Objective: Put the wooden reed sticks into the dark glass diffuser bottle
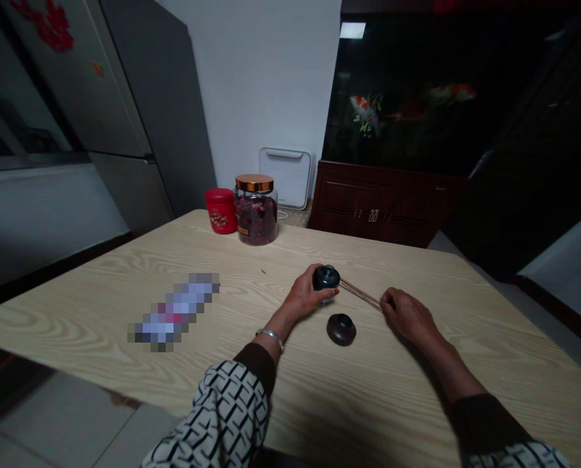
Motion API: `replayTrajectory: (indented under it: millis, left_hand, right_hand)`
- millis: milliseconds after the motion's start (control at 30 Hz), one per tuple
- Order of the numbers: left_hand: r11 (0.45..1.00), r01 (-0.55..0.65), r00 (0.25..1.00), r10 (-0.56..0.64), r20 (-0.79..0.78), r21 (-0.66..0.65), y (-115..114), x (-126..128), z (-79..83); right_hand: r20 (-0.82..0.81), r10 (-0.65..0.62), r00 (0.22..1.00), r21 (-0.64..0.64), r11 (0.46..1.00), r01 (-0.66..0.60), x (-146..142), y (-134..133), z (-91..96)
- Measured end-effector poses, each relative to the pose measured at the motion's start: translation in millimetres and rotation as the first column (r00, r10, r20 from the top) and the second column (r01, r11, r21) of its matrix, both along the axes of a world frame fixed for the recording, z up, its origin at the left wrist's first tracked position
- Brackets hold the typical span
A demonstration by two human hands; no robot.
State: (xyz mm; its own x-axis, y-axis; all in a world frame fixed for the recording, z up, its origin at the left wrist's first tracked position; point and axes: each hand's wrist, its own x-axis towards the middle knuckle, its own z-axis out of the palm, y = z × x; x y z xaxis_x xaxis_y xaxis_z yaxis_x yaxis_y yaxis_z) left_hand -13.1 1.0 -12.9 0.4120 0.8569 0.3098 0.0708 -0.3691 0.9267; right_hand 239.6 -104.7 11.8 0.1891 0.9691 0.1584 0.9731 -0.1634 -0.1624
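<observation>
My left hand [307, 292] is wrapped round a small dark, shiny round jar [326, 276], with the thumb along its near side. Thin brown sticks [361, 294] run from beside the jar to my right hand [407, 313], whose fingers pinch their right ends. Whether the left ends of the sticks touch the jar, I cannot tell. Just below the jar, a dark brown round piece with a raised knob, like a lid [342, 329], lies on the tabletop, apart from both hands.
The wooden table [251, 312] bears a blurred-out flat object [176, 312] at the left. Near its far edge stand a red canister [221, 211] and a clear jar of dark dried pieces [256, 214] with a copper-coloured lid. Behind are a fridge [164, 104] and a fish tank [407, 97].
</observation>
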Motion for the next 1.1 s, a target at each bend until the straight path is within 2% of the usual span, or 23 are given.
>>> replayTrajectory:
  millis: [200,400,567,667,767,833,867,933,967,1033,1100]
  left_hand:
    - [1.000,-0.008,1.000,0.008,-0.010,0.004,-1,0,2.2]
    - [1.000,-0.004,1.000,0.004,0.008,-0.010,-3,0,3.1]
    - [1.000,0.001,1.000,-0.001,0.010,-0.003,-2,0,1.4]
    - [1.000,-0.004,1.000,0.004,0.003,-0.003,-2,0,0.6]
    - [1.000,0.014,1.000,-0.013,0.017,-0.006,-1,0,0.3]
    - [1.000,0.014,1.000,-0.014,0.019,-0.005,-1,1,0.3]
    - [1.000,0.008,1.000,-0.008,0.018,-0.004,-1,1,0.3]
    - [1.000,-0.001,1.000,0.001,0.015,-0.002,-1,1,0.4]
    - [1.000,0.000,1.000,0.000,0.016,-0.003,-1,1,0.5]
    - [1.000,0.003,1.000,-0.003,0.015,-0.005,-2,1,0.9]
    - [1.000,-0.003,1.000,0.004,0.002,-0.009,-2,1,1.8]
  right_hand:
    - [-0.038,0.034,0.999,0.148,0.989,-0.028,4,3,7.7]
    - [0.040,0.063,0.997,-0.010,0.998,-0.062,7,6,4.3]
    - [0.012,0.019,1.000,-0.035,0.999,-0.019,2,3,2.8]
    - [-0.051,0.043,0.998,0.050,0.998,-0.041,4,1,11.9]
    - [-0.214,0.100,0.972,0.274,0.961,-0.038,5,4,40.4]
    - [-0.396,0.205,0.895,0.475,0.880,0.008,-2,11,68.9]
    - [-0.495,0.288,0.820,0.562,0.826,0.049,-8,16,83.7]
    - [-0.643,0.463,0.609,0.672,0.723,0.159,-26,28,109.3]
    - [-0.671,0.534,0.514,0.698,0.690,0.193,-36,35,118.4]
    - [-0.684,0.615,0.391,0.721,0.651,0.238,-54,48,127.7]
    - [-0.684,0.641,0.349,0.728,0.631,0.268,-68,60,126.2]
